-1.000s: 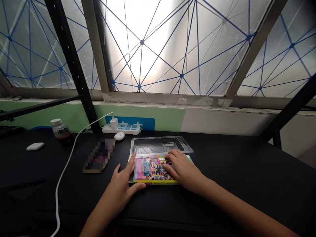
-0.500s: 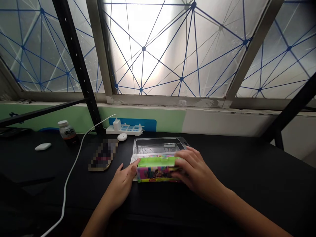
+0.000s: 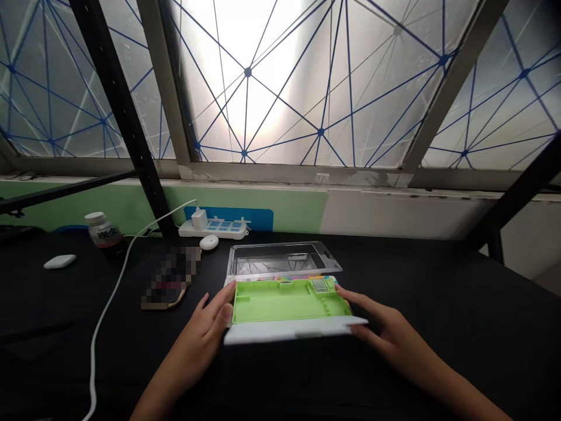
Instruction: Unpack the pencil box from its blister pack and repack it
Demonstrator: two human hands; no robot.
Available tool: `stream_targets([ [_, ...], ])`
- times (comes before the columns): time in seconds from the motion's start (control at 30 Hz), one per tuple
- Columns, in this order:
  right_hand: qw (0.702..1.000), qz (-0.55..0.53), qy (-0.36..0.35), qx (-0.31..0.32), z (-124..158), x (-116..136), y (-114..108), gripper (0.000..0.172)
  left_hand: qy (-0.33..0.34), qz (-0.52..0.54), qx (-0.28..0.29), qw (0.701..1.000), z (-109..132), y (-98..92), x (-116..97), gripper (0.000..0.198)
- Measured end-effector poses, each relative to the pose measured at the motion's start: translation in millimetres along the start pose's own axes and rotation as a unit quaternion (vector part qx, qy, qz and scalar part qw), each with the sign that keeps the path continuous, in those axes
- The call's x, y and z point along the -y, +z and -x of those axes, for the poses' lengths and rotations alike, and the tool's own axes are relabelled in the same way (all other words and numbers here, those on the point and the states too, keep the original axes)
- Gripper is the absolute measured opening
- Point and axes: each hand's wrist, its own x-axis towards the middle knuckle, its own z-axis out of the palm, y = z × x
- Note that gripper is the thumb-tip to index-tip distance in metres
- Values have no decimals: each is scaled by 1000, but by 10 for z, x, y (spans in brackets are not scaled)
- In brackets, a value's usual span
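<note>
A green pencil case [image 3: 276, 305] lies on the table with its inside facing up, showing a shallow tray and a small pale square piece at its top right. Its white lid [image 3: 289, 331] is swung open on the near side, slightly blurred. Against the case's left end my left hand [image 3: 201, 330] is closed, gripping with the thumb and fingers. At the right end my right hand [image 3: 390, 327] has its fingers on the case's side and its thumb at the lid's corner. A clear plastic package [image 3: 328, 266] lies just behind the case.
To the left are a phone [image 3: 173, 280], a white earbud case [image 3: 209, 242], a white-capped bottle [image 3: 105, 234] and another small white object [image 3: 60, 262]. A white cable [image 3: 109, 310] runs from the power strip [image 3: 214, 229]. Black metal posts [image 3: 127, 128] stand before the window.
The pencil case was shut and has come open, its lid now towards me and the green inside exposed. My right hand has moved from its top to its right end.
</note>
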Motion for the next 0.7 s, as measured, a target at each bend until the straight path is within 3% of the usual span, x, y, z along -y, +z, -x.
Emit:
stream_targets([
  [0.1,998,-44,38,-31,-63,34,2,44,-10,22,-15,1000,14,-9,-11,55],
  [0.23,999,12,16,-33,-33,-53,115,63,10,44,5,999,6,-2,-33,63],
  [0.3,998,50,-10,-39,15,-99,171,62,17,39,1,999,12,15,-49,68],
  [0.37,996,63,-38,-57,52,-112,183,56,28,22,-42,998,33,31,-75,69],
  [0.47,992,59,-65,-87,21,-60,92,53,68,-3,-145,987,32,12,-158,54],
  [0.53,991,56,-68,-100,-95,5,-14,53,83,-12,-168,982,-52,-43,-254,52],
  [0.7,991,73,-51,-101,-672,121,-173,56,67,-72,-136,986,-567,-177,-466,67],
])
